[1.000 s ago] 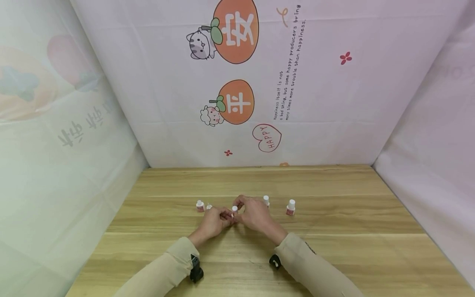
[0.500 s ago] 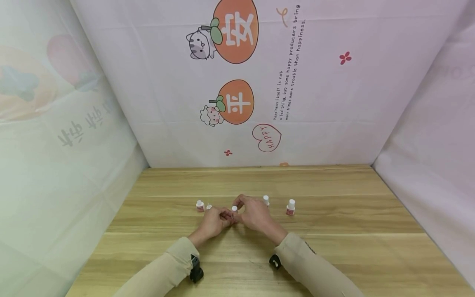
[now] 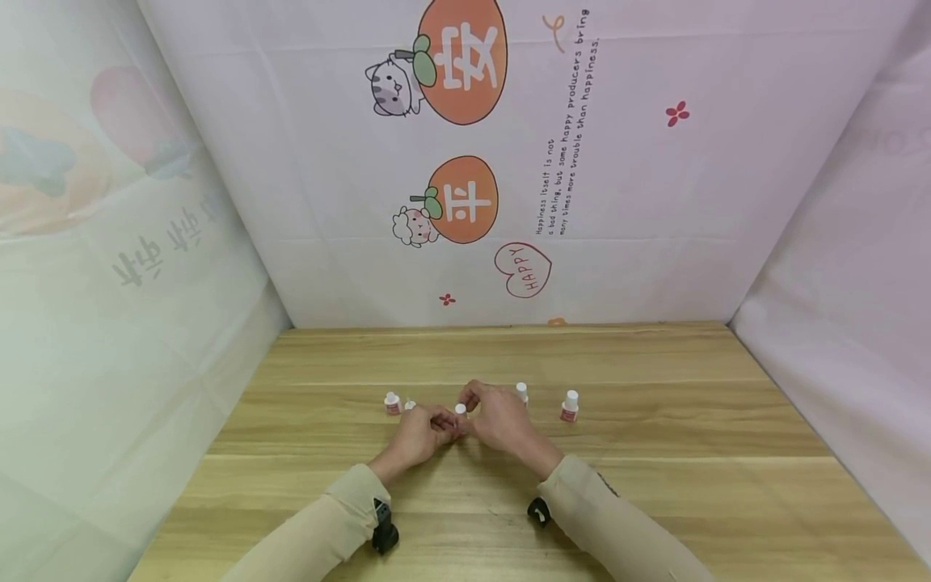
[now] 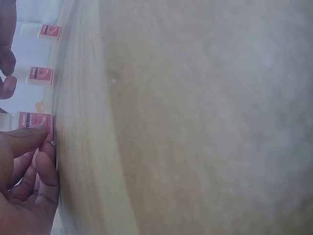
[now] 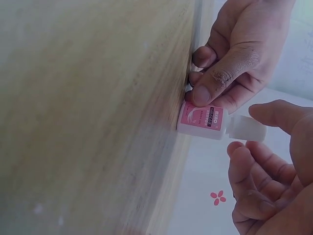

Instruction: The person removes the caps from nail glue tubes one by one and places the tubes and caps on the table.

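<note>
A small glue bottle (image 5: 201,117) with a pink label and a white cap (image 5: 247,128) stands upright on the table between both hands. My left hand (image 3: 416,435) pinches its lower body between thumb and fingers, as the right wrist view shows. Around the cap, my right hand (image 3: 502,416) is held with thumb on one side and fingertips on the other. In the left wrist view a gap separates those right fingertips (image 4: 7,88) from the held bottle. Part of the label is hidden by the left thumb.
On the left stand a capped bottle (image 3: 393,403) and another bottle (image 3: 410,406) with a thin tip, partly behind my left hand. To the right are a bottle (image 3: 522,393) partly behind my right hand and one farther out (image 3: 570,406). Printed cloth (image 3: 625,202) hangs behind the wooden table.
Both hands keep almost the same place. The glue bottle between them shifts only very slightly, and the other bottles have not moved.
</note>
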### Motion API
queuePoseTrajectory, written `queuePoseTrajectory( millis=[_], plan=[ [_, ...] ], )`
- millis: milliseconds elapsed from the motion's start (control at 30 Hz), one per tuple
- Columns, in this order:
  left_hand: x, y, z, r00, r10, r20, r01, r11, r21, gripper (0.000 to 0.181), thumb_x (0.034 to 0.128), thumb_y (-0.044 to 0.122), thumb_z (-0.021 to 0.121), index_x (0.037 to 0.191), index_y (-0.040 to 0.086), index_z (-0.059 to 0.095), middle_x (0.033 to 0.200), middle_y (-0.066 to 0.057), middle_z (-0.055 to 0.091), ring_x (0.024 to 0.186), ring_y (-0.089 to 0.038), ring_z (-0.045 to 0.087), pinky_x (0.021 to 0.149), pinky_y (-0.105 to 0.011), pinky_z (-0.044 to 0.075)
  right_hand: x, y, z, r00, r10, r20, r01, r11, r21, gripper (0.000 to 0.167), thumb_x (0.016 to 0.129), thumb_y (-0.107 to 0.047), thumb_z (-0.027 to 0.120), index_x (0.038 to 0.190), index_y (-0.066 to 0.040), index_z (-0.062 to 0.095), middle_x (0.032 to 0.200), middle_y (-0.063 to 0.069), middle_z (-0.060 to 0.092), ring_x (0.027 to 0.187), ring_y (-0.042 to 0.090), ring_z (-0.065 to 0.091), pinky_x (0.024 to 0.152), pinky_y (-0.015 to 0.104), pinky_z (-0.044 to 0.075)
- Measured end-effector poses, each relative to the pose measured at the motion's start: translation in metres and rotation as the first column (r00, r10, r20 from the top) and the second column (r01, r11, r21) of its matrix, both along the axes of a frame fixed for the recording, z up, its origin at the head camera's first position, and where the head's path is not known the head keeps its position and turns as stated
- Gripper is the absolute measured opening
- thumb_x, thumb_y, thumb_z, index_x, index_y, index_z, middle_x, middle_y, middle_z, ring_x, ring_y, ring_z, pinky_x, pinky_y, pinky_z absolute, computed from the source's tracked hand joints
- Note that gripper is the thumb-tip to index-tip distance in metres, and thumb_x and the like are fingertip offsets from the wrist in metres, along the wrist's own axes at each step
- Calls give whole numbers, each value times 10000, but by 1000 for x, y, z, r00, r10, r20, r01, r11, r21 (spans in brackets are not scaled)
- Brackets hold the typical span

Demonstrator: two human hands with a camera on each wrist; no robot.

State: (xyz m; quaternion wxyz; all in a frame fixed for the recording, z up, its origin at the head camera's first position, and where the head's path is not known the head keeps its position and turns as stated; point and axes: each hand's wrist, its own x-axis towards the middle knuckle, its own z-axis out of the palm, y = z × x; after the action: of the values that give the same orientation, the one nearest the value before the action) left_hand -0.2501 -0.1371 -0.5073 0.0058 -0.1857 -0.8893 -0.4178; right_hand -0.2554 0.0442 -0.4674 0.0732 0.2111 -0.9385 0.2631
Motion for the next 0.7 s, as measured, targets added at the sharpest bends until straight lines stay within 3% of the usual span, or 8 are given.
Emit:
queuePoseTrajectory(
  millis=[500,700],
  plan=[
    [-1,-1,-2,1000,15,21,-15,1000,-2,79,861,1,733,928,40,749,862,-80,758,765,-118,689,647,-168,522,0,0,-1,1000,-2,-2,2,1000,13,200,822,-319,798,921,-239,644,854,-79,715,721,84,612,638,258,456],
    [-1,-1,-2,1000,10,21,-10,1000,6,70,869,22,735,933,44,752,851,-79,756,756,-122,696,644,-173,525,1,0,0,1000,9,-21,-9,999,30,194,825,-308,781,942,-224,651,883,-71,723,784,125,653,682,296,483]
  ],
)
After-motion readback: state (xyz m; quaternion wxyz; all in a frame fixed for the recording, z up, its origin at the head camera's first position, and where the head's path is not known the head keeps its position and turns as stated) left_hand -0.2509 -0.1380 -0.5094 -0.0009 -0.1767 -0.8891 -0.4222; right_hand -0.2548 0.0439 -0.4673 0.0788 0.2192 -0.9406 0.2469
